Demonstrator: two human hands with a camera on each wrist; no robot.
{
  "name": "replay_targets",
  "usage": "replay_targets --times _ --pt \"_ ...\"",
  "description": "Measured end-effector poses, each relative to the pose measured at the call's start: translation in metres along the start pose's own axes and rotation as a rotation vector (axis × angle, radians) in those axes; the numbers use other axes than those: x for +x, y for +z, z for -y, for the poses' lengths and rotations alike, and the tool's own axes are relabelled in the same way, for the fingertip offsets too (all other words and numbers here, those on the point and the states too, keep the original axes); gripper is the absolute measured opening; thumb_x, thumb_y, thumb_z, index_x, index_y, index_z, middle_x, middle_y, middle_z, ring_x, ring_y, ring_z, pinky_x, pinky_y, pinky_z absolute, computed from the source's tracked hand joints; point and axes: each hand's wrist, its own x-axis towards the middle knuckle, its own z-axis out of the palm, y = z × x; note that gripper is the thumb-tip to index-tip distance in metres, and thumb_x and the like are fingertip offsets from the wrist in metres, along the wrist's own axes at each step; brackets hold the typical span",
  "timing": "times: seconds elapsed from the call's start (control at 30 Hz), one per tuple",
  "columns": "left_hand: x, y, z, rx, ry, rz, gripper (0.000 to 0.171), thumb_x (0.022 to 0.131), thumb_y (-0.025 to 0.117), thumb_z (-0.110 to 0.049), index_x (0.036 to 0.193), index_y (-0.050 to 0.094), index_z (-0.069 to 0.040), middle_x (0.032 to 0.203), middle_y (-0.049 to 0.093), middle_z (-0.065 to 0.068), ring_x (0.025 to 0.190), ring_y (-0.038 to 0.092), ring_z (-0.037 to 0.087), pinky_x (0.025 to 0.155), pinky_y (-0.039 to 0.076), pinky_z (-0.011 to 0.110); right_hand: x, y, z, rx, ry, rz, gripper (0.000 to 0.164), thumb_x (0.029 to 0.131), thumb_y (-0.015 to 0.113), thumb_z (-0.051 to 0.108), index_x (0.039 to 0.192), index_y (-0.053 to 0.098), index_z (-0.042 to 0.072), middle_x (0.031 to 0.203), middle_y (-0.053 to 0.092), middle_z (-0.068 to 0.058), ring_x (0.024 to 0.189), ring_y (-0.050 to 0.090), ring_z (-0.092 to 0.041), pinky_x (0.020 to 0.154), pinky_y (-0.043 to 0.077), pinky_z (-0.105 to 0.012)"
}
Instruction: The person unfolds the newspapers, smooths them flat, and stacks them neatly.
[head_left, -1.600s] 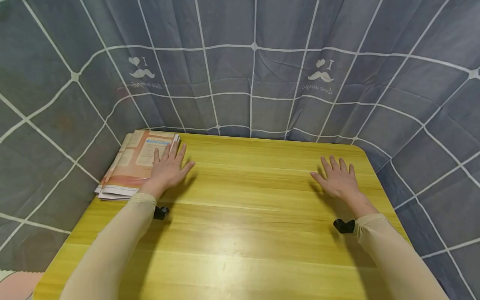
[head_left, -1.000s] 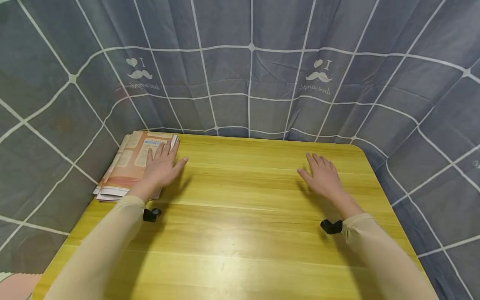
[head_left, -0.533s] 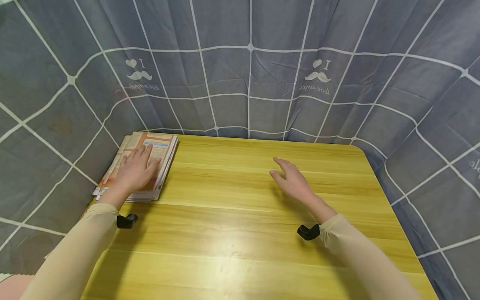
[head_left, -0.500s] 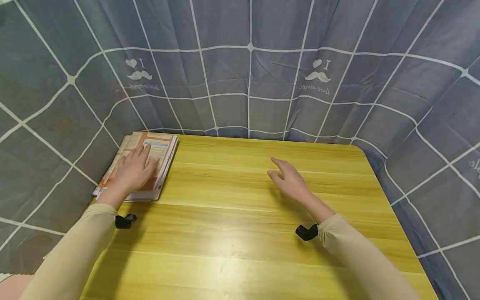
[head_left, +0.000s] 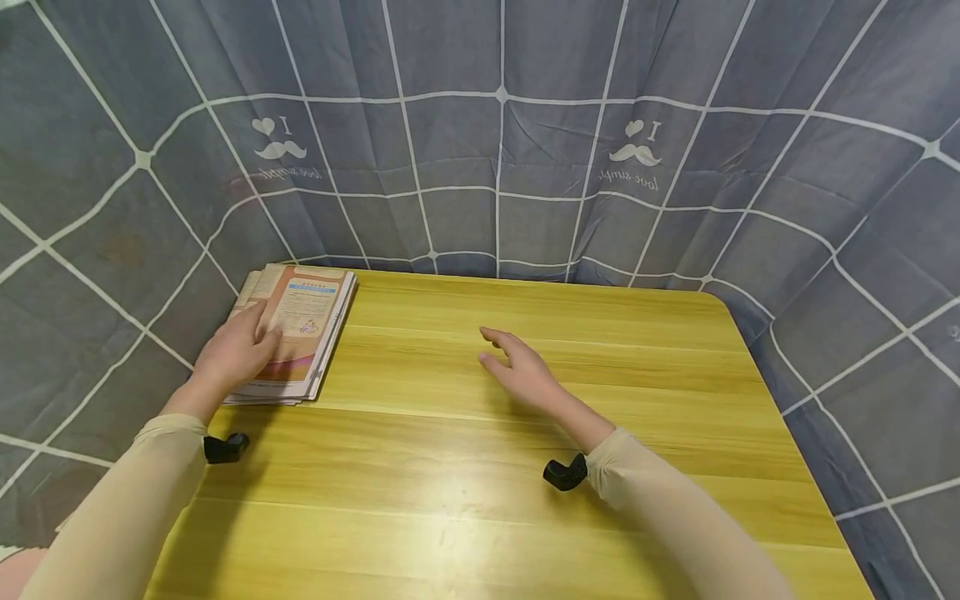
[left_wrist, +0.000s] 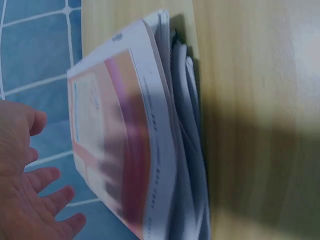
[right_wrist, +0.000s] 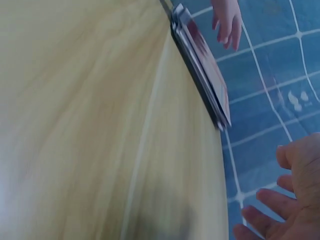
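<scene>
A stack of folded printed papers [head_left: 309,321], orange and white with a blue heading strip, lies at the table's back left corner. My left hand [head_left: 234,354] hovers over the stack's left side, fingers loosely bent and holding nothing. In the left wrist view, a gap shows between that hand [left_wrist: 35,185] and the papers [left_wrist: 115,145], and its shadow falls on the top sheet. My right hand [head_left: 521,371] is above the middle of the table, fingers relaxed and nothing in them. From the right wrist, the papers [right_wrist: 207,70] lie beyond my right hand [right_wrist: 285,200].
The wood-grain table [head_left: 450,467] has rounded corners. A grey curtain [head_left: 465,150] with white grid lines hangs close along its back and sides. A black wrist mount [head_left: 227,448] sticks out from the left sleeve and another mount [head_left: 566,472] from the right one.
My left hand has slid left across the stack, baring more of the top sheet. My right hand has travelled left from the table's right side to its middle. The papers have stayed put.
</scene>
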Motion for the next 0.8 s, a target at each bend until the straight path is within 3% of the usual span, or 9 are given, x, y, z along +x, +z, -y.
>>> replay_targets --times 0.17,0.37,0.8 --pt "-0.005 -0.002 0.012 -0.011 -0.056 0.017 0.074 0.107 0.042 -0.038 0.161 0.015 0.005 0.156 0.025 0.039 0.138 0.026 0.062 0.107 0.025 0.075 0.005 0.020 0.014 0.074 -0.013 0.041 0.055 0.108 0.054 0.033 0.159 0.040 0.018 0.155 0.047 -0.003 0.141 0.044 -0.024 0.113 0.040 -0.044" --pt "-0.008 -0.003 0.023 -0.010 -0.066 0.042 0.073 0.107 0.042 -0.036 0.160 0.015 0.008 0.152 0.027 0.042 0.135 0.028 0.063 0.105 0.028 0.076 0.012 0.043 0.027 0.154 -0.045 0.083 0.054 0.108 0.054 0.031 0.158 0.040 0.015 0.154 0.049 -0.009 0.140 0.046 -0.027 0.114 0.039 -0.045" --pt "-0.009 -0.005 0.040 -0.016 -0.110 0.079 0.071 0.106 0.040 -0.028 0.158 0.013 0.010 0.151 0.027 0.044 0.133 0.031 0.064 0.103 0.030 0.075 0.021 0.087 0.054 0.262 -0.039 0.162 0.052 0.109 0.052 0.032 0.157 0.042 0.016 0.150 0.053 -0.009 0.131 0.055 -0.018 0.106 0.047 -0.036"
